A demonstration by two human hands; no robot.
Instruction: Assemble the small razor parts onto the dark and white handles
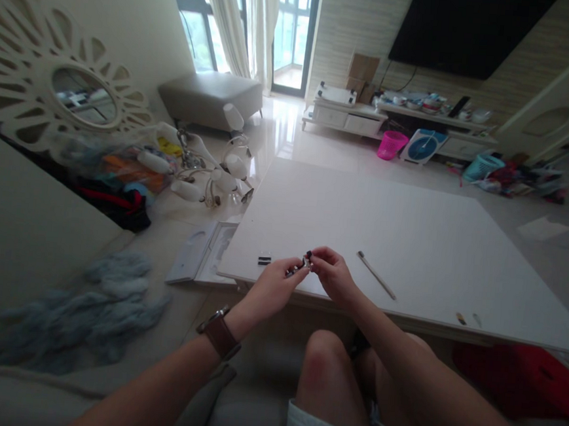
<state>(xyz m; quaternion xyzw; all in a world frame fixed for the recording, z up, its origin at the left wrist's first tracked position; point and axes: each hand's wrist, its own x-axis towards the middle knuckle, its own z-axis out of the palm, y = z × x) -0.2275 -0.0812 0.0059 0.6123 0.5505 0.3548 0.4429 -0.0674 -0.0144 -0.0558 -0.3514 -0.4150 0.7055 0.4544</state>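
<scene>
Above the near edge of a white table (373,213), both hands meet at a small black and silvery piece (307,261), too small to name. My left hand (278,282), with a brown-strapped watch (220,331) at its wrist, is closed around its lower part. The fingertips of my right hand (333,274) pinch its upper, dark end. Left of the hands, small black strips (264,260) lie on the tabletop. To the right rests a thin, pale stick (377,275) with a dark tip.
A small brownish piece (461,318) and a clear one (477,319) lie near the table's front right edge. An opened white box (195,255) and a chandelier (209,168) are on the floor at left. A pink basket (391,146) stands beyond the table.
</scene>
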